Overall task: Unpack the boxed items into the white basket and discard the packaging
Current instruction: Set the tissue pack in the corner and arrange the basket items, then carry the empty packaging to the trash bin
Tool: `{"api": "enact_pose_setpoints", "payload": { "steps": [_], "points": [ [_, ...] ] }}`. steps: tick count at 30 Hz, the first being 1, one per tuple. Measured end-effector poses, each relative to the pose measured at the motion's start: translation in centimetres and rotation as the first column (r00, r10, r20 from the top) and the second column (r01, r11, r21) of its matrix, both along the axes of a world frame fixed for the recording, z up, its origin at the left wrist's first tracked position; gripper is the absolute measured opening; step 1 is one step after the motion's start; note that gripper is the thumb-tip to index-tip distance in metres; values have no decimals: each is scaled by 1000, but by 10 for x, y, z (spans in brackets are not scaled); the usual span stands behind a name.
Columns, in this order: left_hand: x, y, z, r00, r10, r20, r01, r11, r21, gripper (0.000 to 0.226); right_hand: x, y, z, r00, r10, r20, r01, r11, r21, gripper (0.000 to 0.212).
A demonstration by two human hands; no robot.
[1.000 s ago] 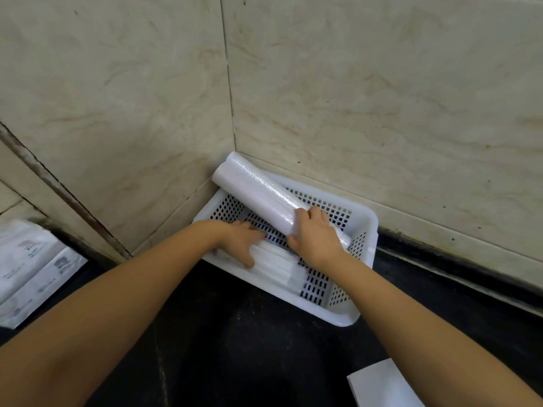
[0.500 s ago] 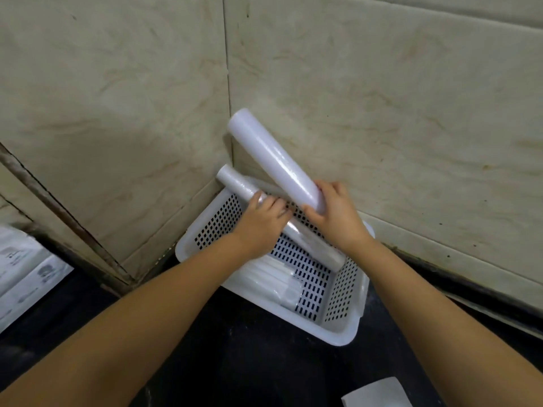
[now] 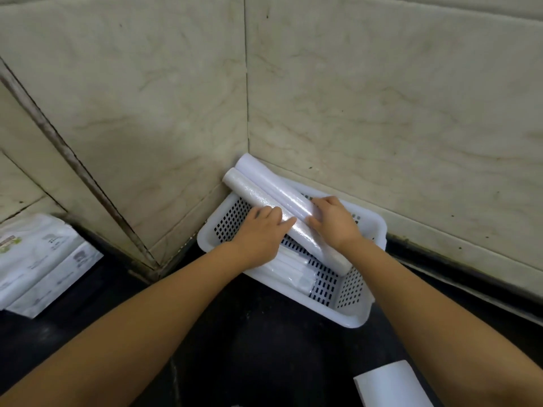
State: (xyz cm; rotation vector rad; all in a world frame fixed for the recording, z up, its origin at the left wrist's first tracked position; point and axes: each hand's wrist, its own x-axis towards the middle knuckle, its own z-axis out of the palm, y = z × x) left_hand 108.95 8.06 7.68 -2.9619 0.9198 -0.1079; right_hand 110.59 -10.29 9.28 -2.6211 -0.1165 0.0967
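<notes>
A white perforated basket (image 3: 349,317) sits in the corner where two marble walls meet. Two white plastic-wrapped rolls lie diagonally across it, side by side, their far ends sticking out over the back rim. My left hand (image 3: 260,235) rests on the nearer roll (image 3: 249,190). The farther roll (image 3: 273,183) is under my right hand (image 3: 333,220), whose fingers curl over it. Flat white wrapped packs (image 3: 289,270) lie on the basket's floor under the rolls.
White printed packages (image 3: 38,259) lie on the dark counter at the far left. A white box corner (image 3: 390,384) shows at the bottom right. The marble walls close in behind and left of the basket.
The roll in my right hand, raised and tilted up against the wall half a second ago, now lies down across the basket beside the first roll. My left hand stays on the first roll.
</notes>
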Motion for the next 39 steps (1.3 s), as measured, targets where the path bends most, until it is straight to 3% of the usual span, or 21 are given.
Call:
{"api": "enact_pose_setpoints", "payload": {
  "steps": [5,8,11,13,15,17,19,22,25,30,35,39],
  "points": [
    [-9,-8,20,993,53,-106,-50,998,30,63,-34,-19,41,994,-22,110,22,1000,2,48],
    [-37,-22,43,984,51,-170,-71,991,-117,64,-78,-44,57,984,-77,158,69,996,54,42],
    [-90,-31,62,977,-73,-199,-1,936,-352,57,-134,-79,50,979,-154,132,140,984,108,30],
    [-133,-35,65,949,-180,-260,44,889,-456,47,-172,-107,33,981,-192,-4,192,979,68,16],
    [-176,-39,63,867,-267,-420,52,888,-458,38,-206,-130,13,927,-176,-330,162,984,-69,15],
    [-209,-44,53,743,-278,-609,79,940,-333,41,-236,-144,-7,757,-171,-631,87,983,-162,32],
    [-231,-42,37,667,-185,-722,141,983,-122,67,-261,-147,-19,645,-194,-739,127,981,-147,49],
    [-255,-33,14,751,-52,-658,192,971,143,86,-287,-144,-26,662,-212,-719,176,976,-126,47],
    [-270,-25,-3,859,-27,-510,136,975,177,67,-308,-137,-21,647,-235,-726,183,971,-151,29],
    [-277,-7,6,803,78,-591,-113,993,-24,57,-347,-133,18,715,-342,-610,345,931,-117,27],
    [-287,-6,45,760,-1,-649,-272,908,-319,50,-412,-144,49,755,-453,-474,493,869,-45,25],
    [-307,-45,74,762,-83,-642,-218,901,-374,50,-480,-166,63,738,-544,-399,620,780,84,22]
  ]
}}
